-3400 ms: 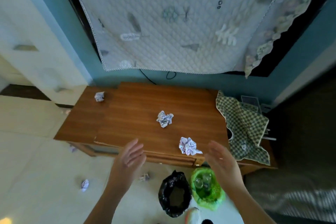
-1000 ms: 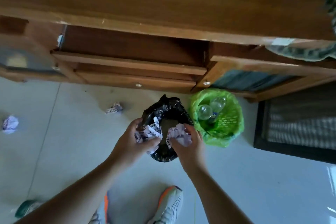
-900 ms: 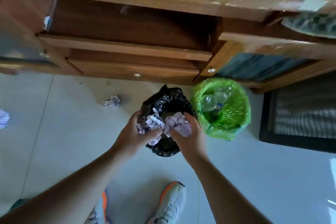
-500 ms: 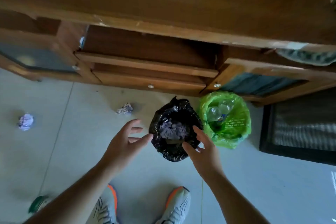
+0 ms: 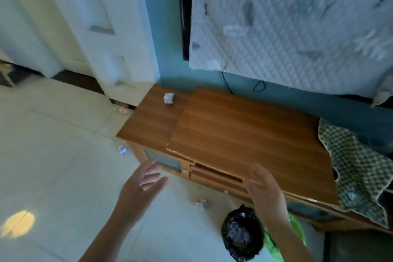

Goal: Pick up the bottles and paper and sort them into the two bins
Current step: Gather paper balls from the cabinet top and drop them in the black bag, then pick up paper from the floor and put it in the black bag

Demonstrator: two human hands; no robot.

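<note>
A crumpled paper ball [image 5: 169,98] lies on the far left end of the wooden cabinet top [image 5: 244,134]. Two more paper balls lie on the floor, one [image 5: 122,150] by the cabinet's left corner and one [image 5: 201,202] in front of the drawers. The black-bagged bin [image 5: 241,235] at bottom centre holds crumpled paper. Beside it the green-bagged bin [image 5: 296,227] is mostly hidden behind my right arm. My left hand [image 5: 144,187] and my right hand [image 5: 265,189] are raised, empty, fingers spread, in front of the cabinet. No bottles show.
A green checkered cloth [image 5: 357,178] drapes over the cabinet's right end. A quilted white cover [image 5: 287,23] hangs on the teal wall behind. A white door [image 5: 95,27] stands at left. Pale floor tiles [image 5: 53,166] spread to the left.
Both hands let the paper balls fall into the black bin and came away empty. My view has lifted from the bins up to the cabinet top, with both hands raised.
</note>
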